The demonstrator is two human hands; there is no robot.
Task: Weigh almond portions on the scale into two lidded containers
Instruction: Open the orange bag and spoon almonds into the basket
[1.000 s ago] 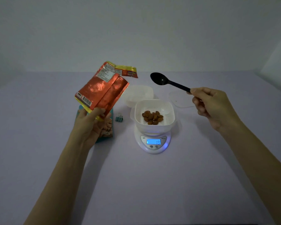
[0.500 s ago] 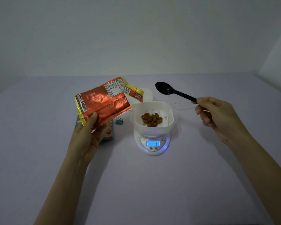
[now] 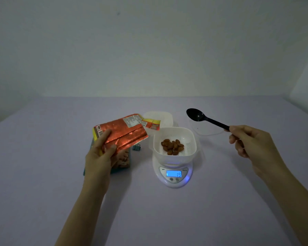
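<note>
Nineteen shows on the scale (image 3: 173, 174), where the almonds (image 3: 172, 147) lie in the white strainer bowl (image 3: 174, 133). The left hand (image 3: 101, 155) grips the orange foil bag (image 3: 122, 133) at its lower end, and the right hand (image 3: 251, 142) pinches the black spoon (image 3: 202, 118) by its handle end. The foil seems light, crinkly and slippery, so a firm hold there is wise.

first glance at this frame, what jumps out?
The shiny orange foil bag, gripped by the left hand left of centre, catches the eye first. Next comes the scale at centre, its blue display reading 19, carrying a white basket with almonds in it. At the right, the right hand holds a black spoon up above the table.
</note>
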